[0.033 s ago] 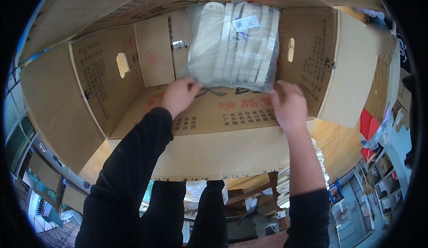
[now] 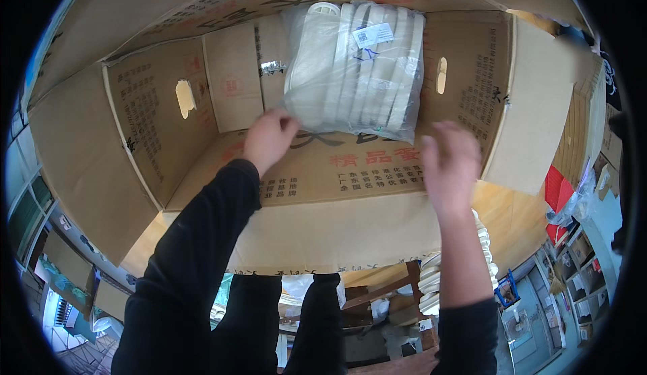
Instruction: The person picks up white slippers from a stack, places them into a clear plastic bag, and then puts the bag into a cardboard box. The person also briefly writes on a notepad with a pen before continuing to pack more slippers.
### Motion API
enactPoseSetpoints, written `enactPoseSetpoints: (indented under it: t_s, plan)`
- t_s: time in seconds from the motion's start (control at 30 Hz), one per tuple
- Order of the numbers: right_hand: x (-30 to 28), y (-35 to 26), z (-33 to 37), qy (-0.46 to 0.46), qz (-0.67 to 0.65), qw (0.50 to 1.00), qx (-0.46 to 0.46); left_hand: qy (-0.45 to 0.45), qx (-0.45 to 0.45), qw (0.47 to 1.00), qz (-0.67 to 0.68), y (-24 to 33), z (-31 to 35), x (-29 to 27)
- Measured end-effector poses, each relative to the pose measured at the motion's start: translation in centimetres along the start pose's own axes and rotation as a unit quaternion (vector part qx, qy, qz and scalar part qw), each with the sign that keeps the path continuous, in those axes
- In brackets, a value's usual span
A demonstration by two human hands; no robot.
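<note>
A clear plastic bag (image 2: 410,108) holds a row of several off-white round pieces that look like lids or discs, with a white label (image 2: 373,35) on it. It lies inside a large open cardboard box (image 2: 323,223), against the far wall. At the bag's lower left corner, my left hand (image 2: 269,139) has its fingers curled and thumb bent in, closed on the edge of the plastic; the fingertips are partly hidden. My right hand (image 2: 453,166) is held off the bag's lower right corner, fingers apart and holding nothing, a little blurred.
Box flaps fold outward at the left (image 2: 84,159) and right (image 2: 532,105). Both side walls have hand holes. A stack of off-white rings (image 2: 431,284) stands below the box beside my right forearm. A red item (image 2: 558,187) and shelves (image 2: 583,277) are at the right.
My right hand has let go of the bag's lower right corner and moved right, its fingers spreading. My left hand has shifted slightly up and left. The bag has barely moved.
</note>
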State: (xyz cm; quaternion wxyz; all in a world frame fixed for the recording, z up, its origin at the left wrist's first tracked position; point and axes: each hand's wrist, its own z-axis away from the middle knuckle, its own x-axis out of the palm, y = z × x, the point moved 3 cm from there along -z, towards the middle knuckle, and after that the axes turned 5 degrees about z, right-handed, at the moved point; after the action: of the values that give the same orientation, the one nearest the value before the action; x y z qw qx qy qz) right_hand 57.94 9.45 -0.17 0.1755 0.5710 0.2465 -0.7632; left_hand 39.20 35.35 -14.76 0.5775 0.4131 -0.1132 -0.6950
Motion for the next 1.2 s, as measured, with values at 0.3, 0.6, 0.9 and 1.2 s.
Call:
enactPoseSetpoints:
  t_s: [0.3,0.6,0.9,1.2]
  plan:
    - [-0.1,5.6,0.5,0.035,-0.171,0.954,0.243,0.049,-0.061,0.988,0.132,-2.9,-13.1,0.8]
    - [4.4,1.0,9.7,-0.051,-0.237,0.886,0.396,-0.020,0.019,0.992,-0.126,-0.7,-10.0,0.3]
    - [6.1,1.2,10.4,0.004,-0.211,0.907,0.365,0.091,0.018,0.993,-0.066,4.0,-8.4,6.7]
    - [6.3,1.3,10.8,0.025,-0.209,0.911,0.356,0.032,0.027,0.995,-0.087,4.4,-5.9,8.7]
